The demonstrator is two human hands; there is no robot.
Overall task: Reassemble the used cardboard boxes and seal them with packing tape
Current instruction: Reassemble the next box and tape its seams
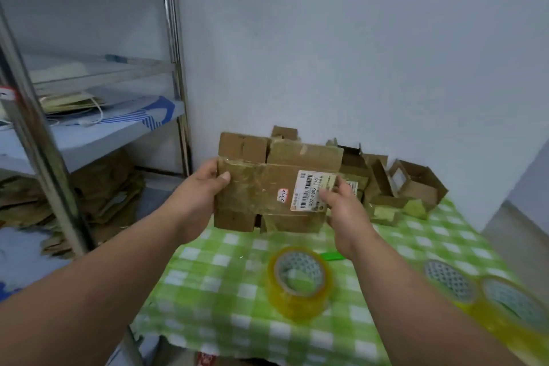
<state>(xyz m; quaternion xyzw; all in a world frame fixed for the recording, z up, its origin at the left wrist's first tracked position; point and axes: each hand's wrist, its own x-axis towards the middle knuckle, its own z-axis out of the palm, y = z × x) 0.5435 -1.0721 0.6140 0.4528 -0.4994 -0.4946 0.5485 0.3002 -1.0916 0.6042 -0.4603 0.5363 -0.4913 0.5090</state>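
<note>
between both hands | flattened box [267, 187] | left hand [205, 184] grips edge

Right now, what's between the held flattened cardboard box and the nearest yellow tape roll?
Head view: only bare green checked tablecloth lies between the flattened cardboard box and the yellow tape roll.

Green-checked table [225, 300]: tape rolls [298, 281] (three), cardboard boxes [413, 184].
</note>
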